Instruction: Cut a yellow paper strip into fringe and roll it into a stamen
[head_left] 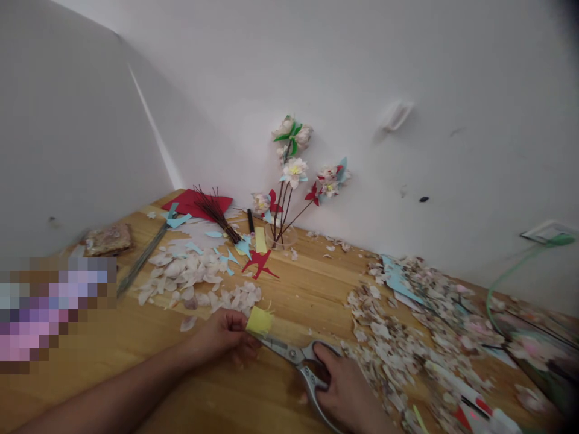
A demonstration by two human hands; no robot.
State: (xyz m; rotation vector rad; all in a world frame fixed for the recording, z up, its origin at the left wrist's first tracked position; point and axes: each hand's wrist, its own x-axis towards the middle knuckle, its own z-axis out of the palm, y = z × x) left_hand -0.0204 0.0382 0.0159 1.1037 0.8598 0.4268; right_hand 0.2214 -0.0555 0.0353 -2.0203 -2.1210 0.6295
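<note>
My left hand pinches a small piece of yellow paper whose right edge is cut into thin strips. My right hand grips a pair of metal scissors by the handles. The blades point left and lie at the lower edge of the yellow paper; their tips are hidden near my left fingers. Just beyond my left hand lie loose pale petals. A second yellow strip rests farther back, beside a black marker.
Handmade flowers on twigs stand in a clear holder against the wall. Around them lie red paper scraps, a bundle of twigs, and wires. Dried petals cover the right side, near a green cable.
</note>
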